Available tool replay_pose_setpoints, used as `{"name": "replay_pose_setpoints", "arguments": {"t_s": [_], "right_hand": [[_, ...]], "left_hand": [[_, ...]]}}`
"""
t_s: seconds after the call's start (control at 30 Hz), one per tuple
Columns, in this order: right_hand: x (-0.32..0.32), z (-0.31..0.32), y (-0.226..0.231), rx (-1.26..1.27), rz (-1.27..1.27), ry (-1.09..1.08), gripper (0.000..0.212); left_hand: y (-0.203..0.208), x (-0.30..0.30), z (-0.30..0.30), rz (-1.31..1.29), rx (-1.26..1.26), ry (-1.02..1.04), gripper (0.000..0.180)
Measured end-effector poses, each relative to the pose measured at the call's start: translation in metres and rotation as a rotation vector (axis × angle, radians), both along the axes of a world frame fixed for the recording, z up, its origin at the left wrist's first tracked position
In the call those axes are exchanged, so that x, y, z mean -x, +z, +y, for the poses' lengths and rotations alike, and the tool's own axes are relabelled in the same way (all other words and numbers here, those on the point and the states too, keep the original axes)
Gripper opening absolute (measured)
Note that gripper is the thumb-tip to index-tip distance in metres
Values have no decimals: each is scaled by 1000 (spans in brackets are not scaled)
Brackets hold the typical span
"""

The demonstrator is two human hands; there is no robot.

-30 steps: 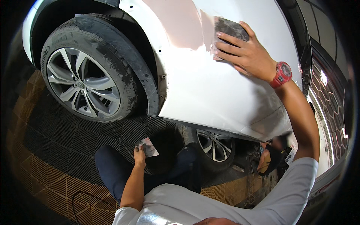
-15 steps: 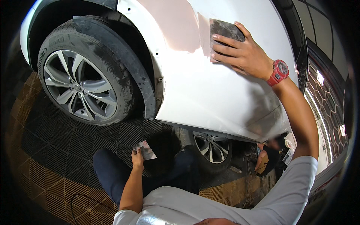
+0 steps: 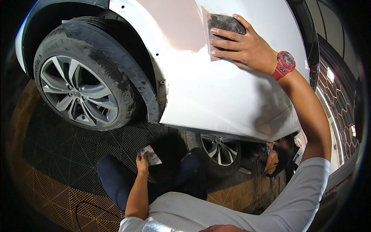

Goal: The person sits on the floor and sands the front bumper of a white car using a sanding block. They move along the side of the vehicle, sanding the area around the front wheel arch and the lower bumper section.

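Note:
My right hand (image 3: 241, 48), with a red watch (image 3: 285, 65) on the wrist, presses a dark, smeared sheet of sandpaper (image 3: 228, 23) flat on the white car panel (image 3: 216, 92). Its fingers lie across the sheet and the thumb is at the upper edge. The sheet sits just right of a matte pinkish patch (image 3: 174, 23) on the panel. Low over my lap, my left hand (image 3: 142, 162) pinches a small pale sheet (image 3: 151, 156) with grey smears, apart from the car. I cannot make out what that sheet is.
A front wheel (image 3: 77, 92) stands at the left under the open wheel arch, with a loose-looking dark liner (image 3: 116, 54) beside it. Another wheel (image 3: 219, 150) shows beyond the panel's lower edge. Patterned floor tiles (image 3: 77, 197) lie below. A person (image 3: 276, 156) is partly seen at the lower right.
The car has shifted slightly left in the view. My right hand and the sandpaper appear a little farther left and up, still against the panel. My left hand has hardly moved.

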State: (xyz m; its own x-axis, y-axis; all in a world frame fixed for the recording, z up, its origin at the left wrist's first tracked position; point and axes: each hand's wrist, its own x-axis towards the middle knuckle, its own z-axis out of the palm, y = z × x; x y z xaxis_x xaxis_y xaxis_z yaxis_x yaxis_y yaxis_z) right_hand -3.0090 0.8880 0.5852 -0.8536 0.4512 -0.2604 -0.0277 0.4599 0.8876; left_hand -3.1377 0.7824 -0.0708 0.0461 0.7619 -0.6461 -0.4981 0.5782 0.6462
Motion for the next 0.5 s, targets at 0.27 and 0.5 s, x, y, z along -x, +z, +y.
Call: {"name": "replay_pose_setpoints", "arguments": {"t_s": [0.27,0.5], "right_hand": [[-30,-17,15,1,35,-152,47],[6,-40,35,-42,72,-135,64]], "left_hand": [[8,2,1,56,24,-33,59],[10,3,1,28,-57,24,59]]}}
